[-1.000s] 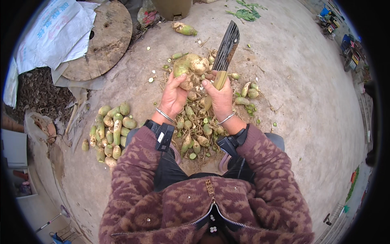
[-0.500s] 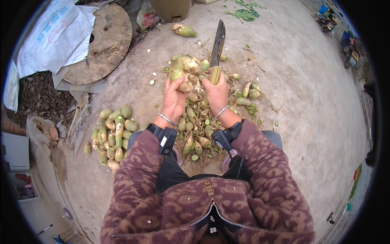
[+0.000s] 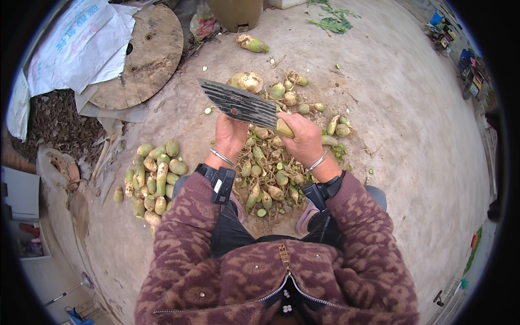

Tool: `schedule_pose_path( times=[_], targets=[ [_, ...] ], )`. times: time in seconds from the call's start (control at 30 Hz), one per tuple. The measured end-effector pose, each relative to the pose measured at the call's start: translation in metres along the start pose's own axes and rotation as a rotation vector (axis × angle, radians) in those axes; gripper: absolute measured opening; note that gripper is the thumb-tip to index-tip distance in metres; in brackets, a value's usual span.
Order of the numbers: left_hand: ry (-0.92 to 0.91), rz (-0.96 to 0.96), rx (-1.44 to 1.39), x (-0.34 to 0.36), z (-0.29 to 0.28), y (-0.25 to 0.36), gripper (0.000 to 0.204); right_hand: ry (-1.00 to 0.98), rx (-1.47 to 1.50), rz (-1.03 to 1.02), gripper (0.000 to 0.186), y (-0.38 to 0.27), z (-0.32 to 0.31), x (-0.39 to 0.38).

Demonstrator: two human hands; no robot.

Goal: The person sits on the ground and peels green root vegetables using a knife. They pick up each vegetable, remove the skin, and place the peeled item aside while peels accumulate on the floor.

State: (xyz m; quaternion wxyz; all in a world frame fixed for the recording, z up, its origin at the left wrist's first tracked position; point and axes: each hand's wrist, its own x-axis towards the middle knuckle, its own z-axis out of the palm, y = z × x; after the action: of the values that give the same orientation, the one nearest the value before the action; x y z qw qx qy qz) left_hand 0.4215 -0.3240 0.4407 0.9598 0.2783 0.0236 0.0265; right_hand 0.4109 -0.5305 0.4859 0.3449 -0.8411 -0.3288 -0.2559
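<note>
My right hand (image 3: 304, 140) grips the light wooden handle of a broad, dark-bladed cleaver (image 3: 238, 103). Its blade is turned flat and points to the far left, across my left hand (image 3: 230, 135). The left fingers are mostly behind the blade, closed around a large, soil-stained radish (image 3: 245, 82) whose upper part shows beyond it. A pale cut end faces right on this radish. Below both hands, between my feet, lies a heap of small green and brown radishes (image 3: 271, 173) with roots and trimmings.
A second pile of trimmed radishes (image 3: 154, 179) lies to the left. Single radishes (image 3: 252, 43) and leaves (image 3: 331, 23) are on the concrete farther off. A round wooden board (image 3: 149, 59), white sacks (image 3: 81, 43) and a brown bin (image 3: 236, 13) stand at the far left.
The cleaver has swung from pointing away from me to lying leftward over my left hand. My right hand has shifted a little right and turned. The radish sits slightly farther away.
</note>
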Motion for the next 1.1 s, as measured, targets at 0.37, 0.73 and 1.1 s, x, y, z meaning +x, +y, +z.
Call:
schedule_pose_path(
  times=[0.37,0.73,1.1],
  targets=[
    [-0.039,0.052,0.009,-0.004,-0.021,0.000,0.043,-0.149,-0.089,0.020,0.042,-0.020,-0.002,-0.009],
    [0.153,0.190,-0.018,0.002,-0.004,0.008,0.026,-0.156,-0.021,0.060,0.044,-0.017,0.005,-0.018],
    [0.215,0.353,0.177,0.000,0.019,0.013,0.022,-0.162,-0.178,0.034,0.050,0.010,0.002,-0.022]
  ],
)
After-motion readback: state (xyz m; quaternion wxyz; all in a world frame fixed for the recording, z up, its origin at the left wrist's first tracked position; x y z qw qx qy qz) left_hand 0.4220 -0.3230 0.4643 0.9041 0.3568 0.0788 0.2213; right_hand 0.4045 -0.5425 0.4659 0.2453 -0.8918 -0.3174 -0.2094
